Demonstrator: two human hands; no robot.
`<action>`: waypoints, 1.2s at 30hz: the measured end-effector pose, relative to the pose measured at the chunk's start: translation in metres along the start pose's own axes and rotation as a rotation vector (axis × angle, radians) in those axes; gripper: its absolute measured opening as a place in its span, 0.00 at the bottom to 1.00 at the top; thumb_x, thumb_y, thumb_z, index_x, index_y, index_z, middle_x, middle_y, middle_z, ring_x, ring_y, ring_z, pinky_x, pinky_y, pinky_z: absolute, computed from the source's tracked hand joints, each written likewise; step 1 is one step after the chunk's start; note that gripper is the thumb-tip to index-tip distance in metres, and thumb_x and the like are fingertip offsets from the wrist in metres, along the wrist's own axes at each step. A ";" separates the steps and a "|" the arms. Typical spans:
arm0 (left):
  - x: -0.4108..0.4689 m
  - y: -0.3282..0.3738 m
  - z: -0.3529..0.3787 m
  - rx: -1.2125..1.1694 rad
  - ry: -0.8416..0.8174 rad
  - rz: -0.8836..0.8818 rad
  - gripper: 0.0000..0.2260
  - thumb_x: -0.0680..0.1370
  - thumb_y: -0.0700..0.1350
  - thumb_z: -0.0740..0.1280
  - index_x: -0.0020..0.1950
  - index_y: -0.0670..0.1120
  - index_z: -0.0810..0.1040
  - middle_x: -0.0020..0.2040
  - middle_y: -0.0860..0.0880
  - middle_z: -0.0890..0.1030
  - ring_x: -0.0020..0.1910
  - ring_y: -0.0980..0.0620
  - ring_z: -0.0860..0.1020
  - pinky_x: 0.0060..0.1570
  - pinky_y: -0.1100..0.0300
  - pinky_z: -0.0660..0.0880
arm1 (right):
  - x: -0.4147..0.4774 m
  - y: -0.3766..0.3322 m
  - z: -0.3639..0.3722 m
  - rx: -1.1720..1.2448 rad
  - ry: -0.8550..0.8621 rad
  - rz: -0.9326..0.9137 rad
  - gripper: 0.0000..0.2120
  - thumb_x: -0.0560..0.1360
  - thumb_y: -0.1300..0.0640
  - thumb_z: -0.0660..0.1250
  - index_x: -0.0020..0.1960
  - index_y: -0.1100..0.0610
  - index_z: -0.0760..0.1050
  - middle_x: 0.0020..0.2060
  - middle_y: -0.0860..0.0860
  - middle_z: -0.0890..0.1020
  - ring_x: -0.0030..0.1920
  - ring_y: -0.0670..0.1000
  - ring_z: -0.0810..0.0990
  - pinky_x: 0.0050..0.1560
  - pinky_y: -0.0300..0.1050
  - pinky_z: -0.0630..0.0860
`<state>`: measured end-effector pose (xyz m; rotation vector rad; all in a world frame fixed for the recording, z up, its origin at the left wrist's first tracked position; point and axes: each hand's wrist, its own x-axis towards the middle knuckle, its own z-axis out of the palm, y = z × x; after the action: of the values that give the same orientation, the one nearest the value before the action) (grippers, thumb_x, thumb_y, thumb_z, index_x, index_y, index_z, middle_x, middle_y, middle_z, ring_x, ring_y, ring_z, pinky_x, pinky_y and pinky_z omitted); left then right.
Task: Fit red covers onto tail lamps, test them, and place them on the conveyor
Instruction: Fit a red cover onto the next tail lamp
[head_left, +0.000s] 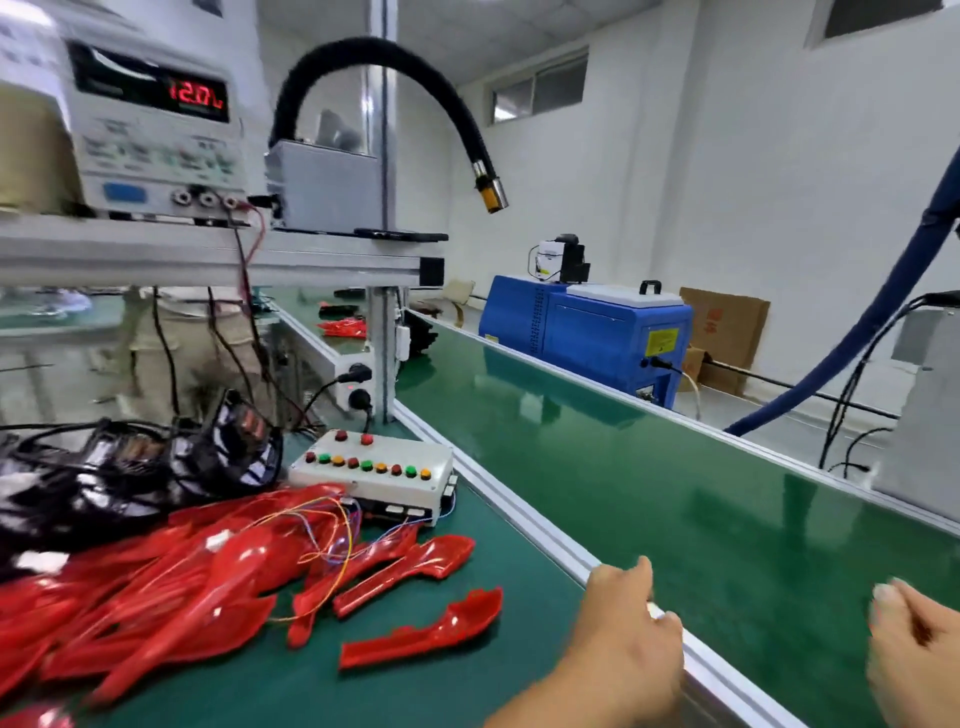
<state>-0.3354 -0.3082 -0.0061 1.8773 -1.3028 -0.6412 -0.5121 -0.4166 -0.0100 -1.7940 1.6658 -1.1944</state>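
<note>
A heap of red covers (156, 587) lies on the green bench at the lower left, with one loose cover (426, 631) nearest me. Black tail lamps (135, 467) are piled behind the heap. A white test box (384, 467) with coloured buttons stands beside them, thin wires trailing over the covers. The green conveyor (675, 493) runs diagonally on the right. My left hand (623, 639) hovers over the conveyor's metal rail, fingers loosely curled, holding nothing. My right hand (914, 654) is over the belt at the lower right, fingers loosely curled and empty.
A power supply (150, 119) reading 12.0 sits on the aluminium shelf above the bench. A black flexible hose (415, 78) arcs over the conveyor. A blue machine (587, 338) and cardboard boxes stand beyond the belt. A blue hose (857, 332) hangs at right.
</note>
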 end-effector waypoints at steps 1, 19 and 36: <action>-0.006 -0.012 -0.012 -0.019 0.034 -0.008 0.19 0.81 0.46 0.59 0.72 0.47 0.68 0.60 0.49 0.65 0.55 0.50 0.71 0.62 0.61 0.68 | -0.014 -0.025 0.016 -0.019 -0.034 -0.039 0.22 0.78 0.48 0.59 0.57 0.64 0.79 0.40 0.60 0.80 0.44 0.63 0.80 0.42 0.50 0.72; -0.159 -0.203 -0.239 -0.308 0.846 -0.346 0.23 0.82 0.42 0.61 0.78 0.48 0.63 0.61 0.55 0.71 0.51 0.59 0.74 0.54 0.69 0.73 | -0.232 -0.275 0.262 0.120 -0.699 -0.831 0.16 0.82 0.54 0.58 0.62 0.59 0.78 0.56 0.55 0.81 0.60 0.55 0.76 0.63 0.45 0.68; -0.153 -0.244 -0.267 -0.299 0.907 -0.330 0.22 0.83 0.42 0.60 0.76 0.54 0.64 0.57 0.60 0.71 0.54 0.57 0.77 0.55 0.69 0.71 | -0.222 -0.346 0.371 -0.204 -0.624 -0.796 0.20 0.79 0.47 0.63 0.58 0.63 0.76 0.57 0.60 0.77 0.59 0.61 0.75 0.59 0.50 0.71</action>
<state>-0.0538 -0.0375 -0.0458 1.7917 -0.3009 -0.0753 0.0087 -0.2284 -0.0105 -2.7168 0.7401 -0.5846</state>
